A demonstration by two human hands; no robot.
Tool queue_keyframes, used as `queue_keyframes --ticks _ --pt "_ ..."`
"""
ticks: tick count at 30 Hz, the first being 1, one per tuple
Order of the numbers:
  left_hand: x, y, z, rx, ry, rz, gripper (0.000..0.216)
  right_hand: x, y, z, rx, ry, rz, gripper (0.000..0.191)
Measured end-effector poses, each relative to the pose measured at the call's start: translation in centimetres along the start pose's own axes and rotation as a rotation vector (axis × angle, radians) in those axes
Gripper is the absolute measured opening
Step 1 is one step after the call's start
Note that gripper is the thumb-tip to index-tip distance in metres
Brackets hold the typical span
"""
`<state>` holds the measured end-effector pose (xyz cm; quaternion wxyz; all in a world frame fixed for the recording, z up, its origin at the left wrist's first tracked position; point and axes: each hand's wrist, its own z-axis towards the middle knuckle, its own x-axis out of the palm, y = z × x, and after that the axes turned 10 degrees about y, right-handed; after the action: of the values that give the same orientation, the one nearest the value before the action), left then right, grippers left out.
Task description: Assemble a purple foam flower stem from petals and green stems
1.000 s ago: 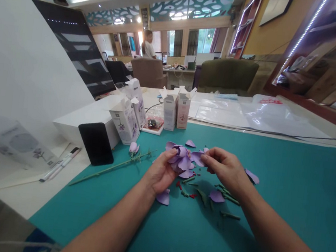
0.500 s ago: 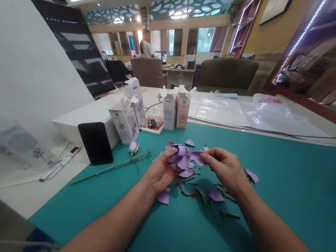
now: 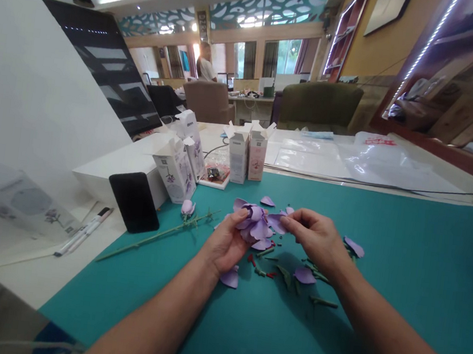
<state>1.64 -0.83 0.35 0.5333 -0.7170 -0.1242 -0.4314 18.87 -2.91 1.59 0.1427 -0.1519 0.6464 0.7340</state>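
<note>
Apparently part-built, the purple flower [image 3: 257,228] sits mid-frame, gripped in the left hand [image 3: 228,244].
The right hand [image 3: 316,234] pinches one petal [image 3: 275,223] beside it; loose petals [image 3: 305,275] and green stem pieces [image 3: 324,302] lie unattached below.

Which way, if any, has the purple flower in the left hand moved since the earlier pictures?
No, not visibly: the purple flower in the left hand keeps its place in front of the pink box.
</note>
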Motion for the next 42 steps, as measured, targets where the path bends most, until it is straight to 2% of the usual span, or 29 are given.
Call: queue_keyframes --ticks 42 --pt "-0.17 0.74 0.08 0.036 0.067 0.082 0.02 0.72 0.03 -0.24 -0.003 -0.06 -0.032 0.032"
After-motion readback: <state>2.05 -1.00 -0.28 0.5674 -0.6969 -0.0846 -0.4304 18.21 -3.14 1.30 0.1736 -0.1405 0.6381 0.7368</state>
